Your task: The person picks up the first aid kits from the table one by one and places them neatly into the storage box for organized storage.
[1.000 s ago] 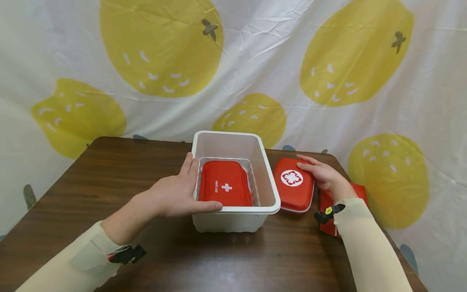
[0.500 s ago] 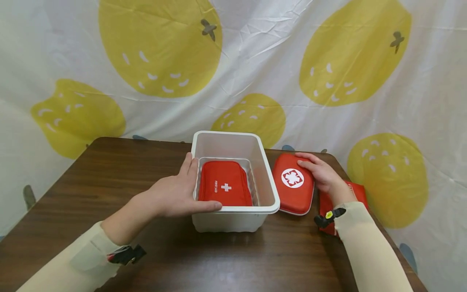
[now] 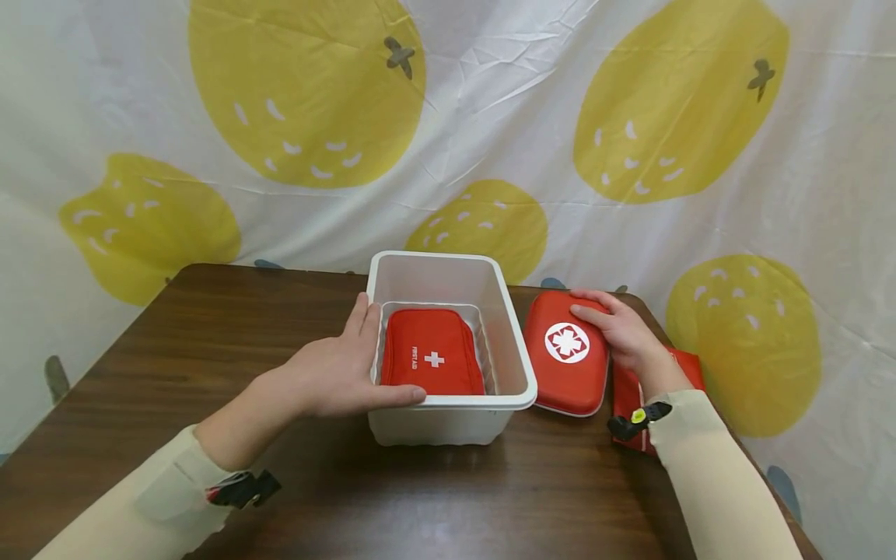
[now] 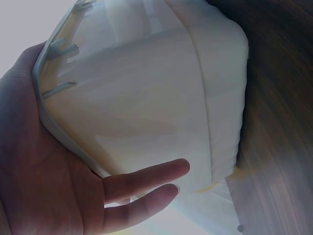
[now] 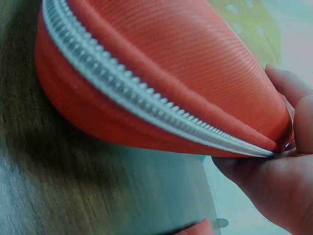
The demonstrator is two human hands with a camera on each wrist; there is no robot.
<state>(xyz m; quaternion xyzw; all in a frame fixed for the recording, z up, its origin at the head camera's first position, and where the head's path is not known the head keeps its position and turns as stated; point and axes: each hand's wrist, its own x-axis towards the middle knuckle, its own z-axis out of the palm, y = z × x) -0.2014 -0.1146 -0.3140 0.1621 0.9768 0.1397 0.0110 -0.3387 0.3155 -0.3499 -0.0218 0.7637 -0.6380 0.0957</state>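
Red case (image 3: 565, 362) nr pouch (image 3: 435, 351) w/ "FIRST AID"

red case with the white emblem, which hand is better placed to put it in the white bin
Probably the right: the right hand grips the red case by its far right corner, while the left hand rests at the near left corner of the white bin.

Pale-sleeved, the left arm (image 3: 133, 505) stretches from the lower left corner toward the centre, the left hand (image 3: 332, 373) spread, fingers (image 3: 358, 315) extended upward and thumb (image 3: 395, 397) pointing right. The right arm (image 3: 724, 474), likewise sleeved, angles up and inward from the lower right, the right hand (image 3: 626, 334) set in a pinch right of centre. In the left wrist view, the palm (image 4: 44, 181) shows at lower left.
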